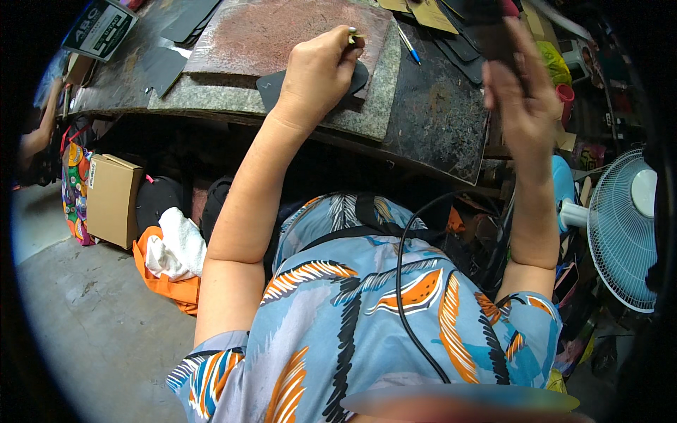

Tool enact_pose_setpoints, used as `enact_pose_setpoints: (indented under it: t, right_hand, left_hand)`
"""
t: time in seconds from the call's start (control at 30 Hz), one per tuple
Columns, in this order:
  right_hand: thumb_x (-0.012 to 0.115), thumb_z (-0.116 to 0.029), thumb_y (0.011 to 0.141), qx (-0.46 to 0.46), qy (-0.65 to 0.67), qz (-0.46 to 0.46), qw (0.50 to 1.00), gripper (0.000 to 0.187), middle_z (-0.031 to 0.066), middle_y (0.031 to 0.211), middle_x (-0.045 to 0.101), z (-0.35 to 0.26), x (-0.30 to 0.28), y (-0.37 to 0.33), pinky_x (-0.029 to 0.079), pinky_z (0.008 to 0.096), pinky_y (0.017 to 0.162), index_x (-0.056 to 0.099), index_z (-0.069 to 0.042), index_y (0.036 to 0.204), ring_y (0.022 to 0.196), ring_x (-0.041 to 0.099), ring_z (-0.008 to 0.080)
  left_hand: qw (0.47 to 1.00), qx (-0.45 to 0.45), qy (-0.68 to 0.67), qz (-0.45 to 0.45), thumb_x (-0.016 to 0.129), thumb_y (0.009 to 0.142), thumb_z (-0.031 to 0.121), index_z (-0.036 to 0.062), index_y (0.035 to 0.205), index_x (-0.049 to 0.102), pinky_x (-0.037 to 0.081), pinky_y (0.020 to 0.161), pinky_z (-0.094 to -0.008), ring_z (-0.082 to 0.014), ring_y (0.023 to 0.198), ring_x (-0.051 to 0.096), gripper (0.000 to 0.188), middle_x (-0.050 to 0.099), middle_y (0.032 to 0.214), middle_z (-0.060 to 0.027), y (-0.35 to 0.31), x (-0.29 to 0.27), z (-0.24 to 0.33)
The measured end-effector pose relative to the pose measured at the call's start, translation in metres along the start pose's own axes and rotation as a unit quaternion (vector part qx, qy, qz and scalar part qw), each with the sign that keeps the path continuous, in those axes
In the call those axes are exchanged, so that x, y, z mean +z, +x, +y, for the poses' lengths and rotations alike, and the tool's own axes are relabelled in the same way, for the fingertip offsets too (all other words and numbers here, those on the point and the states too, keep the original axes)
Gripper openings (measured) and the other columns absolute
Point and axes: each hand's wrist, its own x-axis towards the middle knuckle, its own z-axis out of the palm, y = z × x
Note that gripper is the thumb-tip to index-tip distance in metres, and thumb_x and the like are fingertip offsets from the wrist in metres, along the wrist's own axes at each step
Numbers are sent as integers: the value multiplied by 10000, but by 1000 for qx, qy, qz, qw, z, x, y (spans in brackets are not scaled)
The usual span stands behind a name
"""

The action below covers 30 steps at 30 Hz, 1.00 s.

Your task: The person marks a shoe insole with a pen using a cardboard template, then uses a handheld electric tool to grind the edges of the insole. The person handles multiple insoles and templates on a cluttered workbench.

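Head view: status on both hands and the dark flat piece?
Left hand pinching small yellowish item, over dark flat piece. Right hand blurred at dark object, grip unclear. Blue pen right of grey slab.

The left hand [316,72] pinches a small object [357,37] over a dark piece [270,88].

Stained grey floor [92,310], worn dark worktable [438,116], white fan [620,236] right.

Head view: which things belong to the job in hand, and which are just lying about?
Likely in the job:
small yellowish piece, pinched by the left hand
dark flat piece under that hand
reddish board
dark blurred object at the right hand

Likely just about:
fan
cardboard box
white cloth
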Motion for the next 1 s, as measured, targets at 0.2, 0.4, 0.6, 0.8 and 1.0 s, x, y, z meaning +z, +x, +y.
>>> enact_pose_setpoints:
  t: [0.2, 0.4, 0.6, 0.8, 1.0]
  right_hand:
    - [613, -175, 975, 49, -140, -88, 985, 508, 156, 1311, 624, 8, 16, -14, 469, 349, 982, 460, -95, 1452, 1189, 609, 246]
    - [627, -313, 946, 63, -237, -126, 961, 470, 142, 1058, 713, 17, 31, -24, 577, 386, 744, 513, -244, 1396, 888, 714, 325]
    - [590, -346, 960, 144, -222, -144, 954, 462, 165, 1036, 712, 22, 33, -30, 549, 436, 760, 496, -237, 1398, 917, 696, 370]
    - [589, -339, 957, 148, -209, -154, 954, 463, 167, 1052, 709, 26, 27, -27, 541, 440, 773, 493, -239, 1399, 940, 683, 384]
    - [607, -324, 950, 142, -220, -146, 954, 461, 163, 1053, 709, 20, 29, -25, 543, 428, 773, 509, -238, 1392, 937, 688, 373]
  left_hand:
    - [998, 43, 39, 14, 672, 858, 65, 16, 902, 596, 527, 685, -422, -364, 797, 668, 101, 666, 822, -175, 2, 7, 4]
    - [977, -162, -138, 22, 639, 941, 76, -8, 1009, 647, 562, 727, -274, -143, 806, 704, 109, 714, 892, -80, -4, 7, -6]
    - [969, -178, -160, 67, 667, 897, 115, 7, 977, 672, 523, 756, -305, -193, 836, 696, 135, 708, 897, -104, -13, -39, -12]
    - [952, -257, -143, -87, 671, 866, 99, 6, 959, 658, 490, 777, -291, -153, 839, 644, 132, 678, 863, -63, -60, -94, -12]
    - [828, -340, -432, -107, 688, 898, 93, 23, 986, 634, 463, 810, -239, -88, 854, 594, 125, 641, 888, -10, -76, -84, 2]
